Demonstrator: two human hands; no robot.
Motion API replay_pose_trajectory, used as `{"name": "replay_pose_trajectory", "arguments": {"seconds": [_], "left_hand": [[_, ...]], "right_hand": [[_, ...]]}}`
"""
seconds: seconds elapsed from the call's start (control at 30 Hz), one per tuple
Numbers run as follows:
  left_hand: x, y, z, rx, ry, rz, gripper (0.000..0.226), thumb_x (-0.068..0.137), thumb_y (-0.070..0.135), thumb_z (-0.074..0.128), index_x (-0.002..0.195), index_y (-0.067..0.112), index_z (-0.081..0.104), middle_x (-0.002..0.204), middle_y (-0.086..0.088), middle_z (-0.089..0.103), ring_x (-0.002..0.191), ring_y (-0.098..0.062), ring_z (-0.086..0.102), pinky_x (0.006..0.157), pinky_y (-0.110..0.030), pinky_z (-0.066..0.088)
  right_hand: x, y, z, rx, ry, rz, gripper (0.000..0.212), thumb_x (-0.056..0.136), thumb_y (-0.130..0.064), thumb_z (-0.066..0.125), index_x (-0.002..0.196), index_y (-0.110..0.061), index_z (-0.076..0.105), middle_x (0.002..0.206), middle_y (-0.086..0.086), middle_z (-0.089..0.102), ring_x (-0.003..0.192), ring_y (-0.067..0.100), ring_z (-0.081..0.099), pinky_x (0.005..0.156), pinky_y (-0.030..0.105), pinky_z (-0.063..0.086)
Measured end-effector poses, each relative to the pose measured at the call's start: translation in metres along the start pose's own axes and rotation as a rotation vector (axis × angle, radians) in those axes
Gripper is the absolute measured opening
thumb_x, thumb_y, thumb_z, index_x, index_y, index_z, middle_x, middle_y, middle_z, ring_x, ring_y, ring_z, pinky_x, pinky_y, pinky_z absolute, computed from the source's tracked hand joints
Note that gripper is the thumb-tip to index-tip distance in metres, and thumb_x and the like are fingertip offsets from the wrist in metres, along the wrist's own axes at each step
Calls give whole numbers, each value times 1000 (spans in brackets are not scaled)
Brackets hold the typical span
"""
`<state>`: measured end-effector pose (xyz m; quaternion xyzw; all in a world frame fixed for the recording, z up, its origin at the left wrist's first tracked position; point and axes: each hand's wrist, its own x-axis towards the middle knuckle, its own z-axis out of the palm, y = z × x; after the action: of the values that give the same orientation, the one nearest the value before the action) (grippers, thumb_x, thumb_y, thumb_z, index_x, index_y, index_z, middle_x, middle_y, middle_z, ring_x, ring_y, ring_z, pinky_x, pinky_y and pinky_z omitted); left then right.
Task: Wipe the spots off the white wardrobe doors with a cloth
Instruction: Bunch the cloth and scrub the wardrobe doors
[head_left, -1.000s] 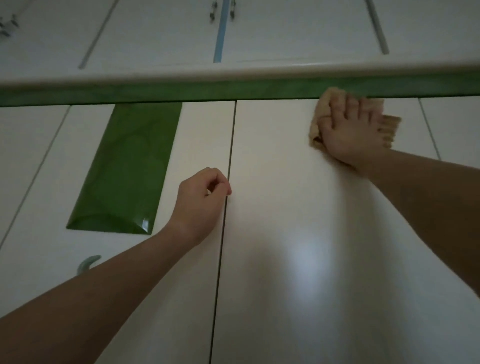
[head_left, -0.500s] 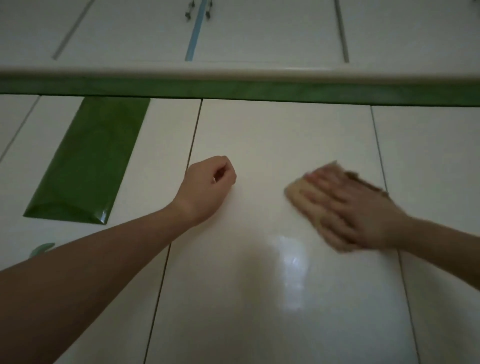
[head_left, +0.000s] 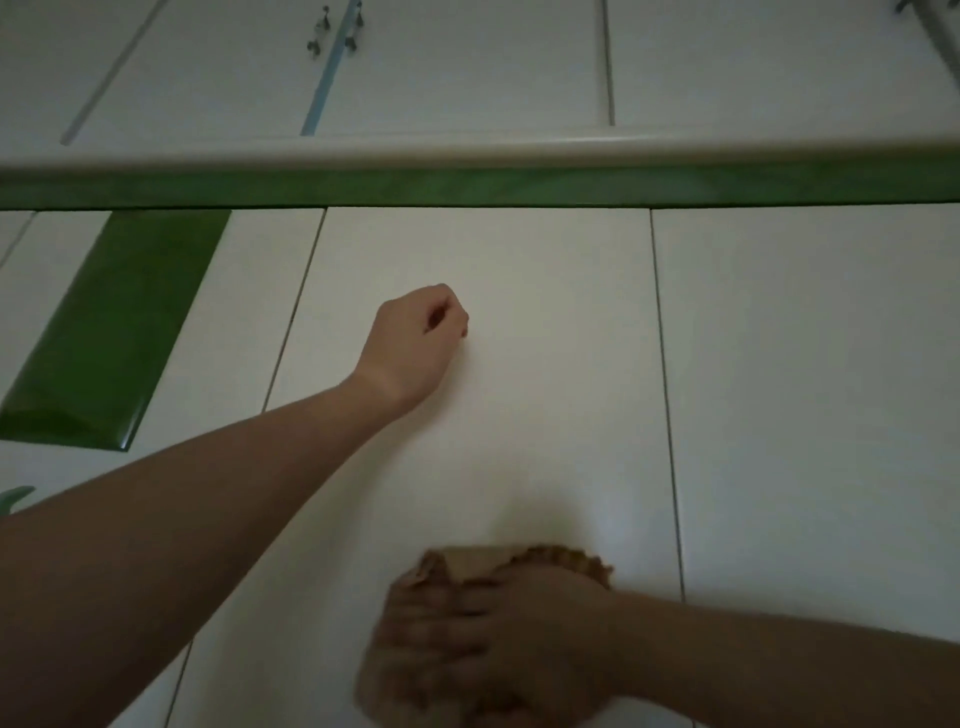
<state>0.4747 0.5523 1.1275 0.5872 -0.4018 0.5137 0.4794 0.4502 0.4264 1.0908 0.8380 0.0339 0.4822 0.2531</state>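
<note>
We see the right hand (head_left: 524, 639) and cloth (head_left: 475, 561) blurred low on the middle door (head_left: 545, 415), cloth cut by the frame edge; grip spread flat on it. The left hand (head_left: 415, 345) rests fisted against the door, grip curled in. Green trim (head_left: 467, 187) above.

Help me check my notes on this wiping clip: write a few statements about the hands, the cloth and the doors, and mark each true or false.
1. The right hand presses a cloth against a white door. True.
2. The left hand holds a second cloth. False: its fingers are curled and nothing shows in it.
3. A green panel sits on the door to the left of the one under the cloth. True.
4. The cloth is right up against the green strip. False: it is low in the view, far below the strip.
</note>
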Motion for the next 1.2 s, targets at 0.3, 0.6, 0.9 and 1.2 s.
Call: {"name": "replay_pose_trajectory", "arguments": {"seconds": [0.3,0.6,0.9,1.2], "left_hand": [[0,13,31,101,-101,91,23,96,13,49,77,11,62,80,-5,66,73,-22,57,70,-36,47],[12,39,67,52,21,150,25,95,10,50,72,7,61,73,-7,64,73,-22,58,69,-34,46],[10,63,118,50,-160,164,22,97,10,50,80,10,63,83,-5,65,78,-20,57,69,-25,41],[30,122,174,86,-111,274,15,100,20,52,99,17,67,102,1,61,90,-13,55,79,-19,39]], "right_hand": [[11,267,-61,33,232,447,64,107,-52,13,165,-32,-5,175,5,-5,161,28,-5,128,51,-4],[-33,154,-1,-183,97,-422,67,104,-56,15,165,-33,2,175,0,0,161,23,-6,129,45,-6],[-39,339,-70,113,325,763,67,107,-47,14,165,-16,-1,173,16,-4,158,43,-4,127,59,-5],[-64,287,-32,18,216,-49,63,108,-56,20,164,-38,-1,174,-8,-2,160,15,-5,129,39,-6]]}}
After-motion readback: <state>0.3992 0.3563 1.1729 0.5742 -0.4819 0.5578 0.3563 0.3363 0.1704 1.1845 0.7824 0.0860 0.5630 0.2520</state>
